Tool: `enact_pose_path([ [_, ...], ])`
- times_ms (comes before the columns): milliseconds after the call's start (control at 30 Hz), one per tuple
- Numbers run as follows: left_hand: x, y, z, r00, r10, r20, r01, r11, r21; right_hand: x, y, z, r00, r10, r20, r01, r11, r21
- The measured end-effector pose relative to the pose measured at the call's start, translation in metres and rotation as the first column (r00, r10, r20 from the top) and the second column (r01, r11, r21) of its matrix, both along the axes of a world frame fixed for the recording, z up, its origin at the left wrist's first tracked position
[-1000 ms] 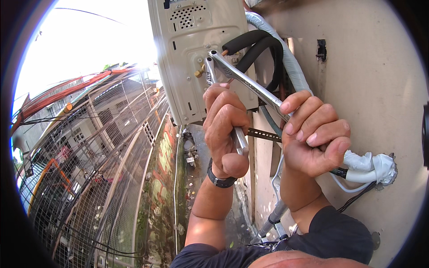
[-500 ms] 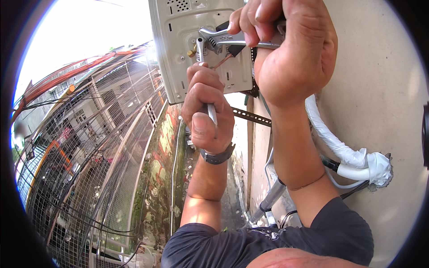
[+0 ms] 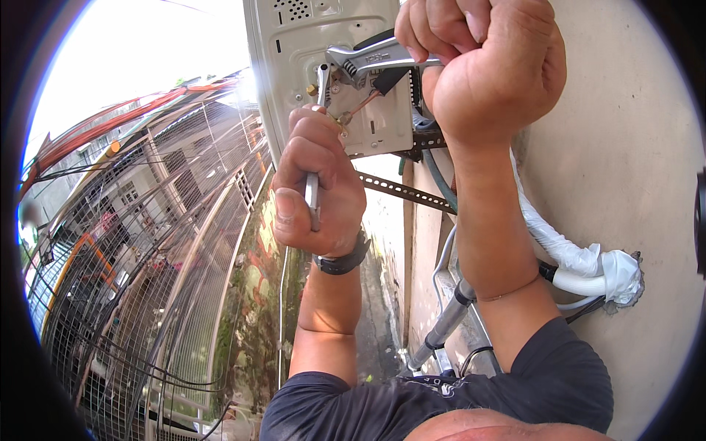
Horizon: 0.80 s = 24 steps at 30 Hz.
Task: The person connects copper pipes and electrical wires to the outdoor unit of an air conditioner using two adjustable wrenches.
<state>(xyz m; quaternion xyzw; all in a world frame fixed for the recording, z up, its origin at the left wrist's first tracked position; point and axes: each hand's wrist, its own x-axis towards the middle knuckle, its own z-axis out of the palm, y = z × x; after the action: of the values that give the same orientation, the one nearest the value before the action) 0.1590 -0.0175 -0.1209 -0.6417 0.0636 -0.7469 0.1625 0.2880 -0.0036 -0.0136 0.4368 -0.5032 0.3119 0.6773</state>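
My right hand is closed around the handle of a silver adjustable wrench, whose jaws sit at a fitting on the metal panel of an outdoor air-conditioner unit. Below and left of it, my left hand grips a slimmer silver wrench. That wrench's head stands beside the jaws; whether it touches the fitting I cannot tell. A brass fitting shows just left of the slim wrench. Right of it, a copper pipe runs into black foam insulation.
A perforated metal bracket runs below the unit. On the right wall, a white-wrapped pipe bundle enters a hole. A grey pipe slants below my right arm. Wire mesh and loose cables fill the left side.
My left hand has shifted left with the slim wrench, uncovering a brass nut on the copper pipe. My right hand and the adjustable wrench's handle have moved slightly right and up.
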Motion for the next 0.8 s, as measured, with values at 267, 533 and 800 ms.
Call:
enact_pose_path([
  [267, 0.01, 0.014, -0.006, 0.983, 0.185, 0.02, -0.185, 0.982, 0.024, -0.029, 0.0, 0.055, 0.854, -0.442, -0.276, 0.461, 0.887, 0.007],
  [533, -0.002, 0.007, -0.003, 1.0, -0.029, 0.001, 0.029, 0.998, 0.057, -0.008, -0.01, 0.042, 0.984, -0.172, 0.038, 0.175, 0.975, -0.137],
  [800, -0.022, -0.009, 0.006, 0.892, -0.447, 0.065, 0.445, 0.894, 0.054, 0.01, 0.035, 0.054, 0.992, 0.115, 0.056, -0.092, 0.947, -0.309],
])
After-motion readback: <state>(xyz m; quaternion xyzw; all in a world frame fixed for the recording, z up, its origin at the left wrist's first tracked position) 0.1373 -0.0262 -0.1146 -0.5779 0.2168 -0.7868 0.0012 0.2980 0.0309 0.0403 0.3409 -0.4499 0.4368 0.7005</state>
